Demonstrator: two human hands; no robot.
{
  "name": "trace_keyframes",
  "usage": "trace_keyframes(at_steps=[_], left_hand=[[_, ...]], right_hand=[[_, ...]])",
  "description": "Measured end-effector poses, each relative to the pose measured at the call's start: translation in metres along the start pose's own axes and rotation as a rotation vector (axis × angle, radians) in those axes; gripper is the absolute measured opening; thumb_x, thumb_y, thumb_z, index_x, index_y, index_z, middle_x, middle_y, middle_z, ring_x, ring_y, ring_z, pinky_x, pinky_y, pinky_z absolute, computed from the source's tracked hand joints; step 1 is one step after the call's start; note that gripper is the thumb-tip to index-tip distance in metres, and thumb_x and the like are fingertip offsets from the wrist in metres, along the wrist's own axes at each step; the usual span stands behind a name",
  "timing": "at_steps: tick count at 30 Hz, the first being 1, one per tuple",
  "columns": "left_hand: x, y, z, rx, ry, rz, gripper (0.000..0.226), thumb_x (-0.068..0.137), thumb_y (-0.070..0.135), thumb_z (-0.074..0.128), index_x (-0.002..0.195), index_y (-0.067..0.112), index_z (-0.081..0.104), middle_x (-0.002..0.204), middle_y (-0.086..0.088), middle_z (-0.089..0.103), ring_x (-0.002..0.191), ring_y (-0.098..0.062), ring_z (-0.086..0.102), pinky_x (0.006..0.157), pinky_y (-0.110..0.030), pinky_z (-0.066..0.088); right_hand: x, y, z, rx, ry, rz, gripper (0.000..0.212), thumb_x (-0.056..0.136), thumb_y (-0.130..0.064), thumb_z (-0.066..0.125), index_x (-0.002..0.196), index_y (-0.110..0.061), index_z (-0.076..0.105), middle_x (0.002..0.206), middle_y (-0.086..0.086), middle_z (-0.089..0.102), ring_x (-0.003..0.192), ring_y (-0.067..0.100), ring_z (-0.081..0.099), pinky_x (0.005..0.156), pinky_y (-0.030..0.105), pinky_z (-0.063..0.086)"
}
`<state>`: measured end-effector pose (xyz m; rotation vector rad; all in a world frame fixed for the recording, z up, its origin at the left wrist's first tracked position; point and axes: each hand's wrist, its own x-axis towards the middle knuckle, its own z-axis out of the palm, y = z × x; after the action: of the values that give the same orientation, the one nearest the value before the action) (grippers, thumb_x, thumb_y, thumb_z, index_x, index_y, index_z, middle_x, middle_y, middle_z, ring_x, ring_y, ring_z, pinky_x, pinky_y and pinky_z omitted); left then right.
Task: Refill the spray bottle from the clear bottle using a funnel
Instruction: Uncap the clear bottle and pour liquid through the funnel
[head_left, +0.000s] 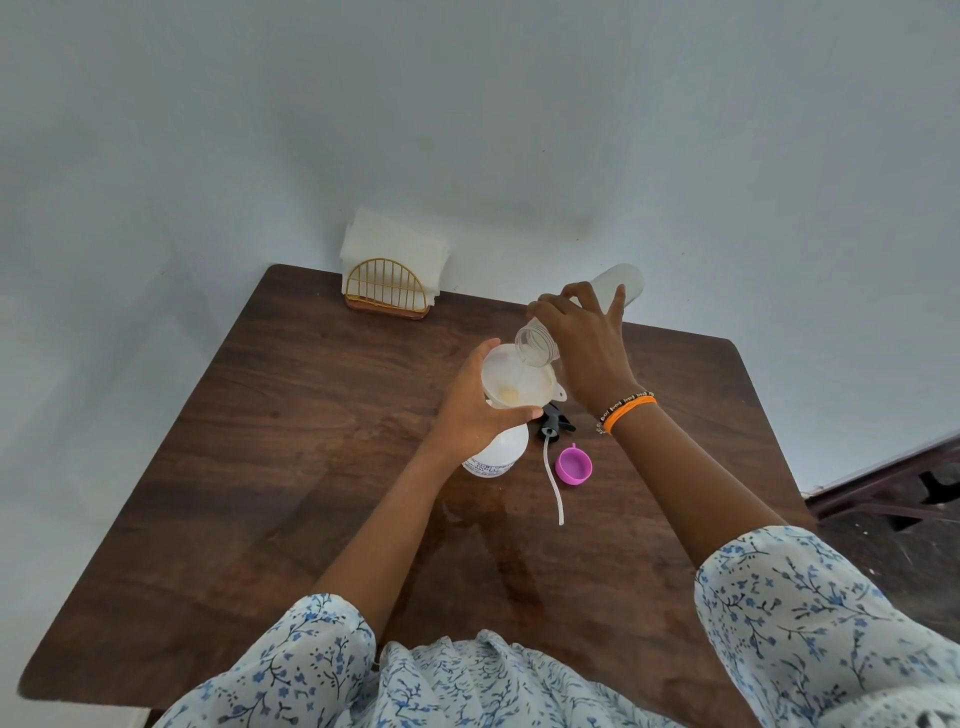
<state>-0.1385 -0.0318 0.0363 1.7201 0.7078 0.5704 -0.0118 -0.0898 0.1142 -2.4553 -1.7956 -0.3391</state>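
A white spray bottle (497, 453) stands on the brown table (291, 447) with a translucent white funnel (519, 387) in its neck. My left hand (475, 410) grips the funnel's rim and the bottle's shoulder. My right hand (582, 338) holds the clear bottle (540, 340) tilted, its open mouth over the funnel and its base (621, 280) pointing up and away. Liquid runs from the mouth into the funnel. The black spray head (557, 421) with its white dip tube (553, 480) lies on the table just right of the spray bottle.
A pink cap (574, 466) lies open side up beside the dip tube. A gold wire holder with white napkins (387, 280) stands at the table's far edge against the wall. Dark furniture (893, 488) sits off the table's right side.
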Motion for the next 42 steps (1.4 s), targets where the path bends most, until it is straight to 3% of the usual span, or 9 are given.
trace_keyframes(at_steps=[42], left_hand=[[0.0004,-0.0015,0.0,0.025,0.002,-0.002,0.088,0.069,0.025,0.081,0.139,0.024,0.028,0.14,0.001,0.039,0.116,-0.007,0.038,0.091,-0.021,0.041]], right_hand=[[0.0002,-0.0005,-0.0062,-0.011,0.003,-0.005,0.048,0.078,0.003,0.06,0.123,-0.012,0.052,0.129,0.006,0.055,0.129,0.03,0.034,0.106,0.068,0.004]])
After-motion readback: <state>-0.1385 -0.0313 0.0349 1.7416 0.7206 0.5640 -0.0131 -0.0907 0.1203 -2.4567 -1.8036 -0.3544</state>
